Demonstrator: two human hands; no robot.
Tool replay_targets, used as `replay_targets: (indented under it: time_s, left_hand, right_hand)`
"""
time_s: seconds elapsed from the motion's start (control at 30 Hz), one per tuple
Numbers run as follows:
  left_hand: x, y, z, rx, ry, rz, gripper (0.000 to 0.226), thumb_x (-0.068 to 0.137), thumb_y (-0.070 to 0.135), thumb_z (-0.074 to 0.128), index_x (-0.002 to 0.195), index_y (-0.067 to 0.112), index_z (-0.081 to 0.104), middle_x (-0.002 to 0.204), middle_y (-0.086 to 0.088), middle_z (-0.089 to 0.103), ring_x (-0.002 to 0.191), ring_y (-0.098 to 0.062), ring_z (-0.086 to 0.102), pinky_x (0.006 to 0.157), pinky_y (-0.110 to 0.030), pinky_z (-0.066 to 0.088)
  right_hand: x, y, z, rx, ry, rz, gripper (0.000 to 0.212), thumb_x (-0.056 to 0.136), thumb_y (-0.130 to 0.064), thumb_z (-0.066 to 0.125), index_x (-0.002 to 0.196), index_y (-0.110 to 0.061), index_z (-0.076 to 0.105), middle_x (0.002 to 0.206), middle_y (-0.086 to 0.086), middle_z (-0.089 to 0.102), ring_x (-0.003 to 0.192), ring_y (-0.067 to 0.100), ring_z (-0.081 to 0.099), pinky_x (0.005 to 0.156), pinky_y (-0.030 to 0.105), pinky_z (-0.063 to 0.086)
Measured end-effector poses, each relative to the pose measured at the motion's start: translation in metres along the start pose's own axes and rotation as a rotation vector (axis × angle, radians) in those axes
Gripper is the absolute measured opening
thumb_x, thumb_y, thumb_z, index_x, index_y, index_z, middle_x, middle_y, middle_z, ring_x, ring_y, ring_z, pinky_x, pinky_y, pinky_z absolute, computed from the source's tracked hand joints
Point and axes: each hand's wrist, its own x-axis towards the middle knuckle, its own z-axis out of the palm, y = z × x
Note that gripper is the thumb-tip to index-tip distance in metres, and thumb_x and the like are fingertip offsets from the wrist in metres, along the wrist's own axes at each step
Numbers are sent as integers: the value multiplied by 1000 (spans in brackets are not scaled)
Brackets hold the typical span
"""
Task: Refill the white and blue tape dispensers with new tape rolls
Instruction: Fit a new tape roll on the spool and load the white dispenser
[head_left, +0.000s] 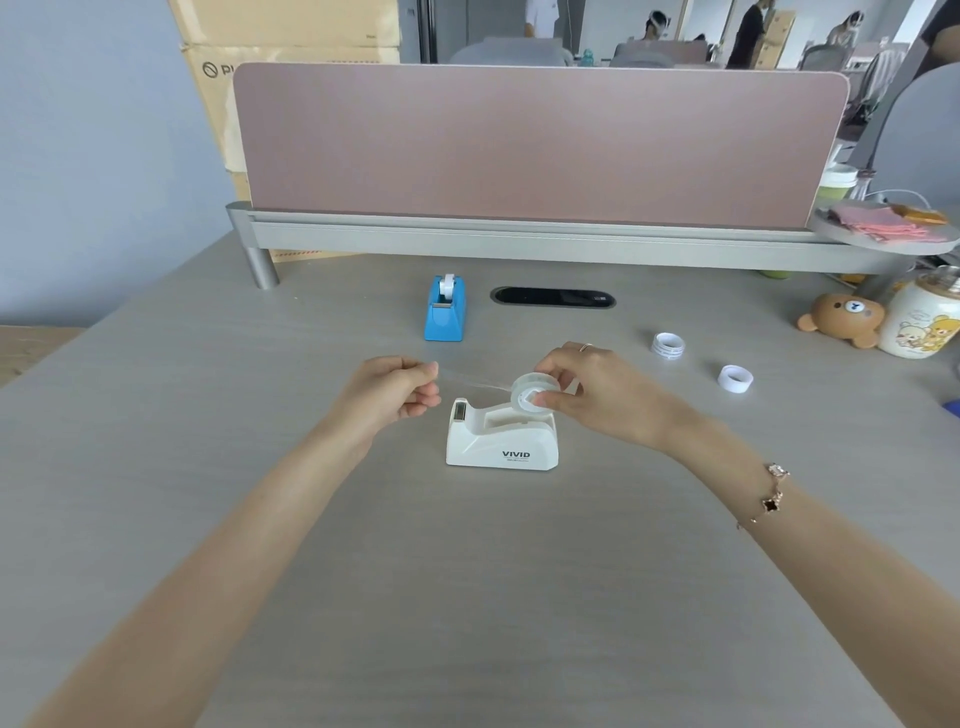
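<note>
Both forearms enter from the bottom edge and cross a grey wood-grain desk (156, 415). R wrist carries a bracelet (772, 493).

White dispenser (502, 436), marked VIVID, stands at desk centre between the hands, cutter end to the left. R hand (597, 395) pinches a clear tape roll (535, 392) by hub and rim, holding it just above the dispenser's rear cradle; whether the roll touches the cradle cannot be told. L hand (395, 389) has fingers curled, thumb and forefinger pinching the free tape end (467, 379), which runs taut from the roll to the L hand.

Blue dispenser (445, 310) stands farther back, apart from the white unit, with a white roll seated in it. Two empty white cores (668, 345) and (735, 378) lie on the desk to the right, apart from each other.

Desk rear: black cable grommet (552, 297), pink divider panel (540, 145) on a grey rail. Far right: bear figure (841, 318) beside a printed jar (924, 322). Cardboard boxes (291, 52) stand behind the panel at left, against a blue-grey wall. Beyond the panel, an office w/ several persons, blurred.
</note>
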Motion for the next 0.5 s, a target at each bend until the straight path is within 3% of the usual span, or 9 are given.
replay_targets:
  time_s: [0.07, 0.37, 0.5]
  left_hand:
    - [1, -4, 0, -2, -5, -17, 18, 91, 17, 59, 74, 12, 59, 69, -2, 60, 50, 0, 63, 51, -10, 50]
    - [4, -14, -3, -82, -17, -134, 14, 91, 17, 60, 78, 12, 59, 71, -2, 60, 68, -10, 63, 54, -12, 51]
    - [6, -18, -6, -107, -14, -163, 13, 90, 15, 60, 78, 12, 59, 71, -2, 59, 65, -9, 65, 56, -14, 51]
  right_hand:
    - [0, 0, 2, 9, -23, 8, 22, 88, -27, 64, 102, -10, 64, 99, 4, 63, 89, 16, 58, 67, 12, 39]
    - [4, -3, 6, 120, -48, 95, 22, 82, -28, 72, 96, -12, 70, 94, 0, 70, 86, 16, 62, 76, 23, 49]
    - [7, -8, 7, 103, -49, 107, 21, 77, -28, 76, 90, -12, 72, 89, 1, 70, 76, 10, 61, 65, 12, 45]
